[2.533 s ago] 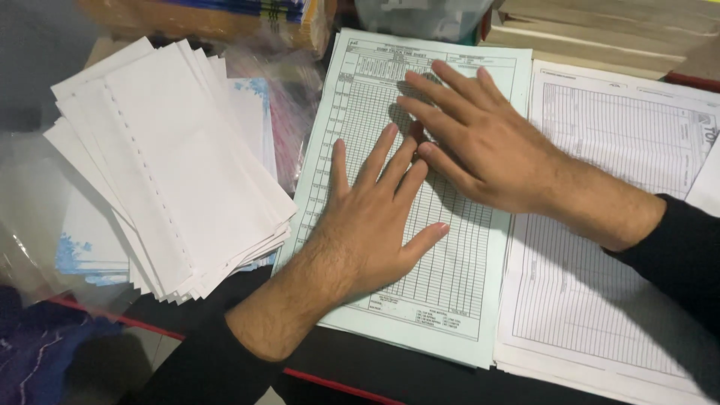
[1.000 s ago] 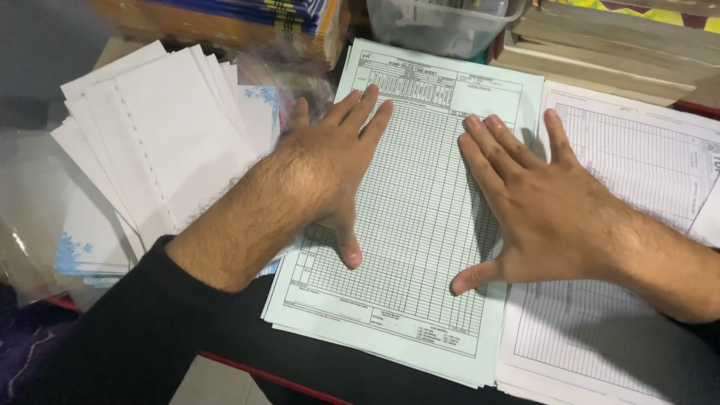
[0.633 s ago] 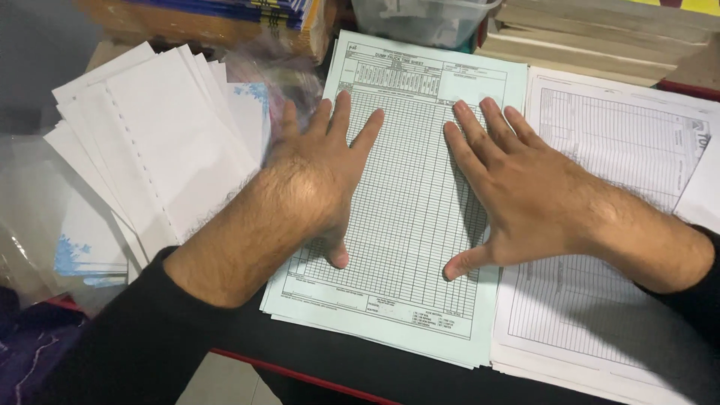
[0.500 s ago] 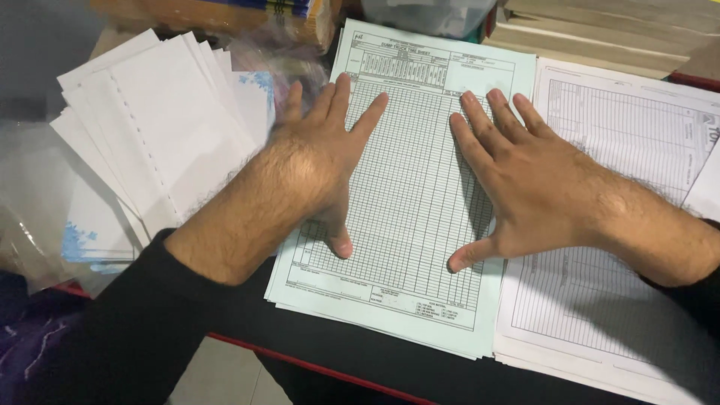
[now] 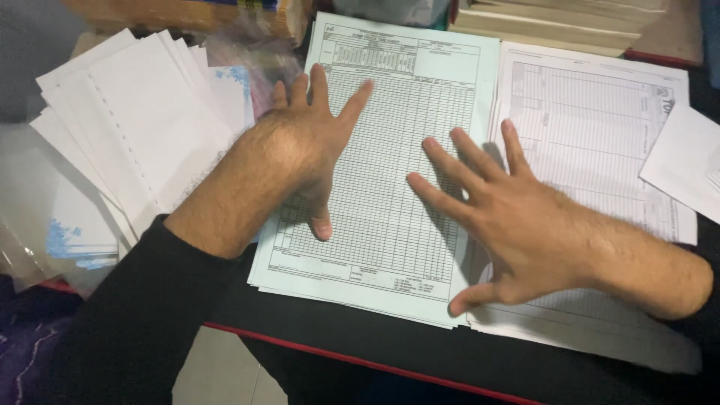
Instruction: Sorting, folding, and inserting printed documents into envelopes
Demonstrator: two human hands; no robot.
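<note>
A stack of pale green ruled forms (image 5: 390, 135) lies on the dark table in front of me. My left hand (image 5: 307, 146) rests flat on the stack's left edge, fingers spread, thumb pointing toward me. My right hand (image 5: 502, 217) lies flat on the stack's right edge, fingers apart, overlapping the white ruled forms (image 5: 600, 127) beside it. Neither hand holds anything.
A fanned pile of white perforated sheets (image 5: 135, 142) sits at the left, over clear plastic wrap (image 5: 30, 225). Stacked books or paper bundles (image 5: 555, 19) line the far edge. A loose white sheet (image 5: 686, 161) lies at the right. The table's red-trimmed front edge (image 5: 360, 360) is near me.
My hands moved apart from the middle of the green stack to its left and right edges, then my right hand slid down toward the stack's lower right.
</note>
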